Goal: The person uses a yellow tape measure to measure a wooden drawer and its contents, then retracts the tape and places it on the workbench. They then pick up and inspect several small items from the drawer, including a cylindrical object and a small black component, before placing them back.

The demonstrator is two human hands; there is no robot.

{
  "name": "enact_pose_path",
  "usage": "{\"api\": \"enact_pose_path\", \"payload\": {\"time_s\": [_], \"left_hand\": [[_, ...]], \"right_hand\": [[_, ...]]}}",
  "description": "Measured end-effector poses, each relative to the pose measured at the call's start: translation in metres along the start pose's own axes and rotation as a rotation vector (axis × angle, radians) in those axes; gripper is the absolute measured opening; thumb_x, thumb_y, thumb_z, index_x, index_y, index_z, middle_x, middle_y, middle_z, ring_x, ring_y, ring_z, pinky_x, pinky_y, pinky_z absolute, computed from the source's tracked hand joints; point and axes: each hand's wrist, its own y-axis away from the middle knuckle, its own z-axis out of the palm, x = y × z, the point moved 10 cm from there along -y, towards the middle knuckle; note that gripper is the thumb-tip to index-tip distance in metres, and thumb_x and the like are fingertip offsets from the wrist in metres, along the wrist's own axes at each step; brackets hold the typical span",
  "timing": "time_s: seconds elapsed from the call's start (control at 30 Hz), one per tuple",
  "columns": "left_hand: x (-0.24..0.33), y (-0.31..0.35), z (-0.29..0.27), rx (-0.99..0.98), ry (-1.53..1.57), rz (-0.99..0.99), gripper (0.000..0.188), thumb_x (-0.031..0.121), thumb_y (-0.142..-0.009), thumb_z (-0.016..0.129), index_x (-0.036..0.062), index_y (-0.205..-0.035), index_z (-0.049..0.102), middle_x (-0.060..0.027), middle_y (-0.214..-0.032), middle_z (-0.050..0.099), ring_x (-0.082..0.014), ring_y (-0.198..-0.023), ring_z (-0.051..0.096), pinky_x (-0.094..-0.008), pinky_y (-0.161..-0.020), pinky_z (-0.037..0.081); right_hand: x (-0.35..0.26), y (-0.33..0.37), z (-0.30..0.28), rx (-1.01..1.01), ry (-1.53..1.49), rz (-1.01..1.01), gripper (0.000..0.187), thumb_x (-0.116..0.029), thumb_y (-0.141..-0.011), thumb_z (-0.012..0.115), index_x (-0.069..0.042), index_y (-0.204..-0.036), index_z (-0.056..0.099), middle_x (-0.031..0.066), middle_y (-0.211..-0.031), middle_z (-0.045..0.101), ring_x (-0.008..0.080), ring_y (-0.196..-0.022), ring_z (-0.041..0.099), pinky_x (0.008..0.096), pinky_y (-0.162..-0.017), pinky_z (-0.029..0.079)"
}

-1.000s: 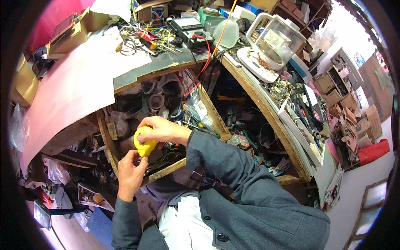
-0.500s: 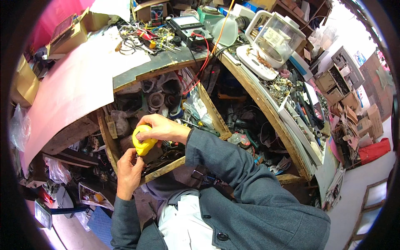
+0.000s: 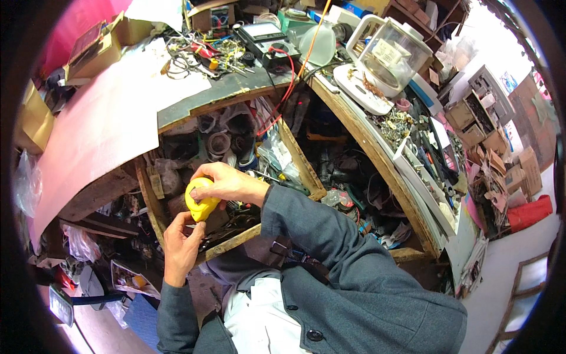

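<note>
A rounded yellow tape measure (image 3: pixel 199 207), narrowing toward its lower end, is held above the open drawer. My right hand (image 3: pixel 227 184) grips its upper part from the right, with the thumb lying on its face. At the narrow lower end, my left hand (image 3: pixel 181 245) has its thumb and fingers closed together against the case. Whatever small part sits between those left fingertips is hidden. Both hands are close together, left of the middle of the view.
Below my hands, an open wooden drawer (image 3: pixel 236 237) is crammed with parts and plastic bags. A workbench (image 3: pixel 236 85) beyond carries a multimeter (image 3: pixel 268 40), red leads (image 3: pixel 290 82) and loose tools. To the right stand a clear jug-like appliance (image 3: pixel 392 56) and a white tray (image 3: pixel 421 186).
My hands and the tape measure stay almost in place. The left thumb and fingertips have shifted slightly at the tape measure's lower end, and the whole view has moved a little.
</note>
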Motion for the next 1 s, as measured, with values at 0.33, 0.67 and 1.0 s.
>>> {"api": "enact_pose_path", "payload": {"time_s": [0.33,0.67,1.0], "left_hand": [[-0.004,0.000,-0.008,0.061,-0.093,0.065,0.023,0.004,-0.089,0.061,-0.0035,-0.111,0.064,-0.0083,-0.088,0.070,-0.0106,-0.070,0.064,-0.0273,-0.064,0.050],[0.004,0.000,-0.004,0.038,-0.106,0.055,0.024,0.004,-0.087,0.060,-0.0028,-0.110,0.065,-0.0079,-0.083,0.070,-0.0107,-0.068,0.064,-0.0267,-0.064,0.051],[0.007,0.002,-0.009,0.078,-0.153,0.072,0.023,0.006,-0.087,0.061,-0.0034,-0.108,0.066,-0.0074,-0.078,0.068,-0.0099,-0.063,0.060,-0.0275,-0.060,0.049]], "right_hand": [[-0.001,0.001,0.006,-0.026,0.049,0.059,0.050,-0.037,-0.089,0.075,-0.002,-0.123,0.062,0.0062,-0.100,0.068,0.0133,-0.085,0.066,0.0268,-0.057,0.056],[0.005,0.001,0.003,0.007,-0.025,0.068,0.050,-0.036,-0.087,0.076,-0.001,-0.120,0.063,0.0062,-0.096,0.067,0.0137,-0.079,0.066,0.0277,-0.054,0.055],[0.010,-0.003,0.003,0.012,-0.003,0.062,0.051,-0.036,-0.087,0.076,-0.001,-0.122,0.062,0.0066,-0.098,0.068,0.0149,-0.079,0.066,0.0287,-0.054,0.055]]}}
